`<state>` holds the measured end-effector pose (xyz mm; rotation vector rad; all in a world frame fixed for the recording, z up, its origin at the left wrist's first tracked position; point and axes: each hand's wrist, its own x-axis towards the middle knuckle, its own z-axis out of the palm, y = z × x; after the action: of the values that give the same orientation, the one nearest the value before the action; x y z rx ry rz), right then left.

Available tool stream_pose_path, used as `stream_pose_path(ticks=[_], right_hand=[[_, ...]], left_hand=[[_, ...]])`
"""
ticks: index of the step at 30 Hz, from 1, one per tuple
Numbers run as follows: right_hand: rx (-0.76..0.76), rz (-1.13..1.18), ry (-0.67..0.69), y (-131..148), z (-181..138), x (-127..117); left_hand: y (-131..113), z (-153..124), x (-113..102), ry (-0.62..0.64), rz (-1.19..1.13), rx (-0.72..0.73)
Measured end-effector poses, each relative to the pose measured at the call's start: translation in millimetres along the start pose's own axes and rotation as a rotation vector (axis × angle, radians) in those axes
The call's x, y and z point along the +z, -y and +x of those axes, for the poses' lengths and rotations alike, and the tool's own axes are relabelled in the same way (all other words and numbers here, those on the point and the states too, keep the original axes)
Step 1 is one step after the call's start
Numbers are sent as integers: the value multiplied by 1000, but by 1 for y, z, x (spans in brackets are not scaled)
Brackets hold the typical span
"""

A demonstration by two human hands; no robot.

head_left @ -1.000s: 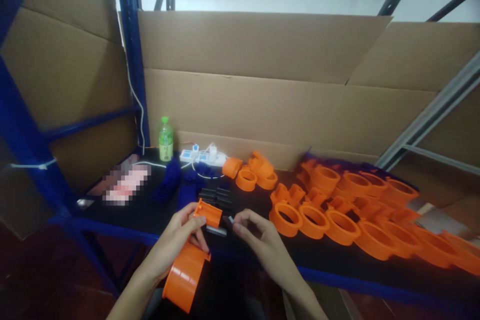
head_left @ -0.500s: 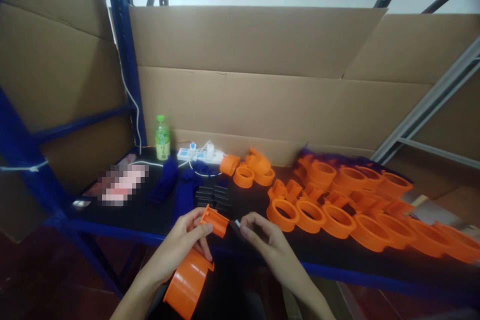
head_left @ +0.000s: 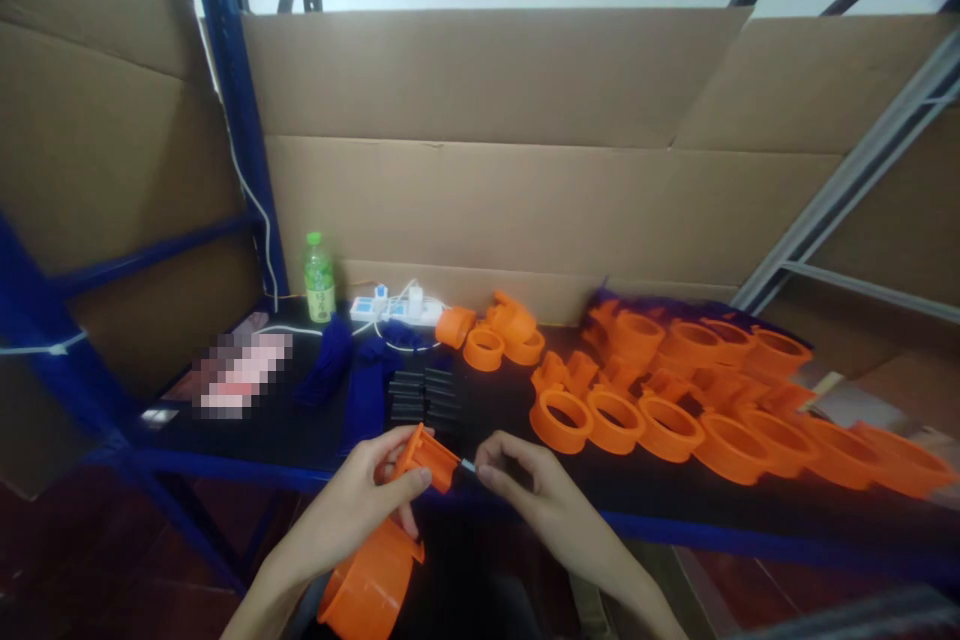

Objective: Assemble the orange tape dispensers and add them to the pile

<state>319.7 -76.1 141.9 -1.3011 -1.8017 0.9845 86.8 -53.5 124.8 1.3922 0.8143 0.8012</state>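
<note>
My left hand [head_left: 356,508] grips an orange plastic part [head_left: 375,560]: a wide ring below the hand with a small box-shaped housing [head_left: 425,458] sticking up between thumb and fingers. My right hand [head_left: 529,488] pinches a small dark piece with a pale tip [head_left: 466,467] and holds it against the open end of that housing. Both hands hover just in front of the black table edge [head_left: 675,528]. A stack of small black pieces [head_left: 425,394] lies on the table just beyond my hands.
Several orange rings [head_left: 679,400] lie in rows across the right of the table. A green bottle [head_left: 319,278], a white power strip [head_left: 394,306] and blue cloth [head_left: 352,370] sit at the back left. Cardboard sheets [head_left: 480,160] and blue rack posts [head_left: 232,110] wall the space.
My right hand has brought the small dark piece leftward until it meets the orange housing. My left hand has tilted the housing toward it. The view has shifted slightly.
</note>
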Motion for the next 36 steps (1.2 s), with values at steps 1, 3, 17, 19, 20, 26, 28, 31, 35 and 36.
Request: stream_pose_path(ticks=[1, 3, 17, 19, 20, 26, 28, 31, 35, 36], right_hand=[[-1, -12, 1, 0, 0, 0], [-5, -23, 15, 0, -1, 0], [24, 67, 91, -3, 1, 4], [26, 102, 87, -5, 2, 4], [25, 115, 80, -5, 2, 4], [36, 219, 74, -6, 4, 5], [59, 264, 58, -7, 5, 9], [92, 316, 21, -10, 6, 15], [58, 303, -7, -8, 6, 17], [37, 292, -9, -7, 6, 16]], left_hand=[[-2, -1, 0, 11, 3, -6], [-5, -3, 1, 39, -4, -14], [-13, -9, 0, 92, 43, -68], [-11, -9, 0, 71, 54, -51], [-11, -8, 0, 60, 62, -39], [-11, -7, -5, 78, 62, -28], [-11, -7, -6, 74, 57, -26], [-9, -8, -8, 73, 40, -19], [-7, -7, -10, 59, 46, -15], [-7, -7, -10, 65, 49, -17]])
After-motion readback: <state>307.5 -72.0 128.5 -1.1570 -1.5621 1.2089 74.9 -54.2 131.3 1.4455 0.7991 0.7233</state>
